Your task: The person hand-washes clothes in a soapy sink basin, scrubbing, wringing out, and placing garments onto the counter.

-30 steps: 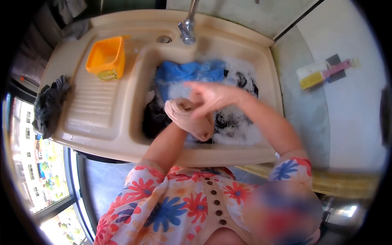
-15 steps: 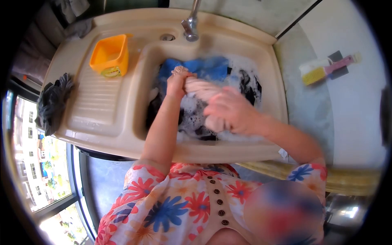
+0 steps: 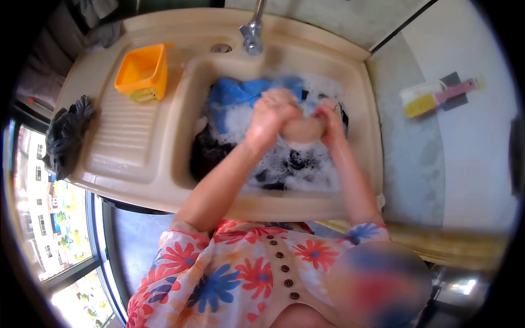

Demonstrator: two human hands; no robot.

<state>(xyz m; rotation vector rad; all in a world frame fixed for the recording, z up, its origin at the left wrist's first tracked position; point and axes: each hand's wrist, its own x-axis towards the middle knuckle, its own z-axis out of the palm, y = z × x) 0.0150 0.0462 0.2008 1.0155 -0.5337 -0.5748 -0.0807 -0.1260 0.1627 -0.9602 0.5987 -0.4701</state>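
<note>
Left hand (image 3: 269,117) and right hand (image 3: 331,123), clamped on blurred pale cloth (image 3: 302,131), shift toward the sink's right edge (image 3: 374,136), apparently still working it.

Wearer's top, lower ctr of frame: lt. top (image 3: 232,303), approx. white ground, lg. floral print. Red flowers (image 3: 256,275) L, ctr & R of chest; big blue flower (image 3: 212,288) lower L; paler orange blooms betw., partly faded into ground. Beige placket (image 3: 278,276) down the mid., w/ approx. 6 round dk. brown btns (image 3: 285,268), faces look patterned. Neckline trim (image 3: 319,304) also beige, curved, bottom edge of frame. L sleeve (image 3: 188,238) short, loose, same print; R sleeve (image 3: 367,232) ditto, blue flower nr. hem. L hand (image 3: 268,120), R hand (image 3: 330,123) & forearms bare. Lower R: blurred disc hides part of print.
</note>
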